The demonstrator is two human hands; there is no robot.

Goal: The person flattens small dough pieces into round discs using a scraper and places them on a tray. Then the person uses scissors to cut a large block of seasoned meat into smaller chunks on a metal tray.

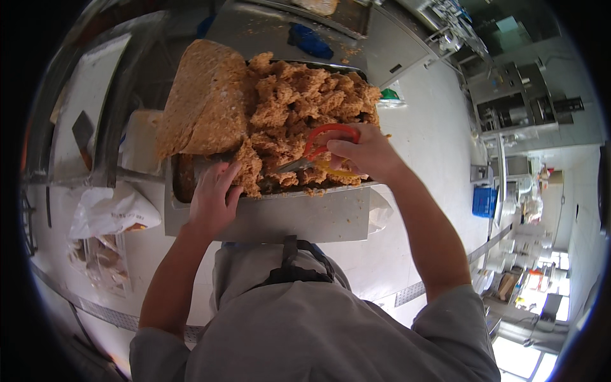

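Note:
My right hand grips scissors with red and yellow handles, their blades pointing left into torn, crumbly brown food pieces. These pieces are heaped in a metal tray. At the tray's near left, my left hand has its fingertips against an upright ragged chunk; whether they pinch it is hidden. A large, folded, floss-like brown sheet lies over the tray's left part and hangs past its side. Around the blades, the pieces partly hide the scissor tips.
The tray stands on a metal worktop. Behind it lie a blue crumpled item and another tray. To the left, a scraper rests on a white board. A white bag sits below.

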